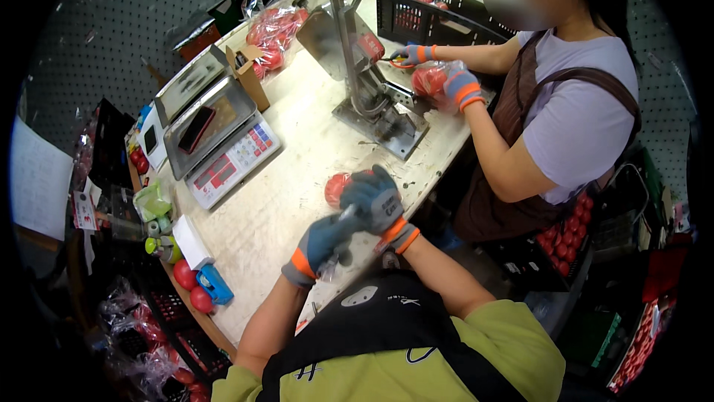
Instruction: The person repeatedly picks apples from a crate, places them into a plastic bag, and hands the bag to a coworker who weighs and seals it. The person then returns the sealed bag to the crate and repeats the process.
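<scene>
So both gloved hands are over the tabletop (297,148), right up by the apron. The right hand (374,203) is draped over a round red item (337,189), which sits on the tabletop just short of the metal press stand (381,123); can't tell if that grip is actually grasping it or just resting on top. The left hand (321,244) is right beside it, fingers bunched near the right hand, with some clear plastic (328,271) hanging below. Can't make out what that grip is clenched on, if anything.

Off to the left there's a scale (231,166) with a dark phone (197,130) lying on its pan, plus a blue dispenser (215,284) next to two red balls (184,274). Across the right edge, a co-worker (579,97) in similar gloves has a clear bag of red stuff (430,82) in one hand.
</scene>
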Available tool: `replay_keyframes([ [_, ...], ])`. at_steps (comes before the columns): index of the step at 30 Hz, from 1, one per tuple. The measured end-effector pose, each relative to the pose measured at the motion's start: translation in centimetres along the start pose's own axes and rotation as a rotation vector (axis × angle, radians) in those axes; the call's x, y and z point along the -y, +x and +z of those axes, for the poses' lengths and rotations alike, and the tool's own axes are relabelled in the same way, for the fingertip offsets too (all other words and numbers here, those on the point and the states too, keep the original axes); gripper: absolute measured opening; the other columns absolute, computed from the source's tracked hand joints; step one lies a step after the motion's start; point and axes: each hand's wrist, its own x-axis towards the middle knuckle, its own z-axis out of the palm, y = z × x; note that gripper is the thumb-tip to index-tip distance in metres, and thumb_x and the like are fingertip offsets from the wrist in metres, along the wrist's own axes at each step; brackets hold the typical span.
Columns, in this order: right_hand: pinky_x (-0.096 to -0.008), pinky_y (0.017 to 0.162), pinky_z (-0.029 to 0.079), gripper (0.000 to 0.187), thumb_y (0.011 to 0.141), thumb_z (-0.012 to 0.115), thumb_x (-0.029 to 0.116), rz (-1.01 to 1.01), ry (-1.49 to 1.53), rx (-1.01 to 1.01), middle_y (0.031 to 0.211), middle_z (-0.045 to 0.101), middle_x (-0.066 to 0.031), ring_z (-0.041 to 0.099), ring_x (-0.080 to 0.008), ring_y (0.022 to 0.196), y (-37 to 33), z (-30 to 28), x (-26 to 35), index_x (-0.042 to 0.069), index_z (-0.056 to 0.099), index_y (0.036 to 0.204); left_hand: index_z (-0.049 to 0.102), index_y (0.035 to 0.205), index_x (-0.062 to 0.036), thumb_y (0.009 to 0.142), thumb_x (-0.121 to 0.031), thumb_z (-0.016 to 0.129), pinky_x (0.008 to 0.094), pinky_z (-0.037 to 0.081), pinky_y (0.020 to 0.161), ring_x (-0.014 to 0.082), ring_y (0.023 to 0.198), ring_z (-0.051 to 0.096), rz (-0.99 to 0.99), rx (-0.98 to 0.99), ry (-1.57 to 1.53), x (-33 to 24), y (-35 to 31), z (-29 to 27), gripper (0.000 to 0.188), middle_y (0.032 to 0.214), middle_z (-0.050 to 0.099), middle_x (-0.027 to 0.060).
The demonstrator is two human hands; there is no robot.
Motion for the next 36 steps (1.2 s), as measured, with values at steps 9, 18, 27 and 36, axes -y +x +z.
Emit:
replay_keyframes([
  [9,-0.0431,0.090,0.040,0.006,0.068,0.063,0.019,0.046,-0.026,-0.062,0.073,0.061,-0.0020,0.059,-0.0232,0.079,1.4,-1.0,-4.2,0.018,0.060,0.073,0.062,0.105,-0.0005,0.087,-0.026,0.060,0.0231,0.045,0.054,0.0080,0.057,0.052,0.072,-0.006,0.398,-3.1,4.0,-2.1,0.031,0.074,0.059,0.0035],
  [18,-0.0399,0.074,0.042,0.011,0.071,0.057,0.017,0.233,0.078,-0.103,0.075,0.064,-0.0082,0.057,-0.0293,0.073,3.0,-5.6,-7.5,0.016,0.068,0.076,0.063,0.106,-0.0093,0.087,-0.032,0.062,0.0247,0.046,0.062,0.0102,0.070,0.057,0.291,0.059,0.835,-6.2,6.8,2.4,0.029,0.073,0.060,0.0011],
  [27,-0.0382,0.069,0.049,0.019,0.070,0.064,0.014,0.684,0.206,-0.175,0.085,0.066,-0.0136,0.062,-0.0320,0.077,1.8,-6.1,-16.6,0.010,0.067,0.088,0.058,0.114,-0.0023,0.089,-0.015,0.057,0.0231,0.050,0.058,0.0081,0.072,0.056,0.150,0.426,-0.038,-9.4,12.4,10.9,0.029,0.097,0.060,0.0015],
  [36,-0.0366,0.058,0.047,0.010,0.075,0.058,0.017,0.598,0.297,-0.156,0.073,0.062,-0.0118,0.059,-0.0306,0.066,3.9,-7.6,-12.5,0.008,0.061,0.074,0.050,0.126,-0.0039,0.092,-0.016,0.052,0.0283,0.053,0.071,0.0109,0.075,0.057,0.063,0.445,-0.241,-7.4,14.4,9.9,0.036,0.093,0.058,0.0036],
])
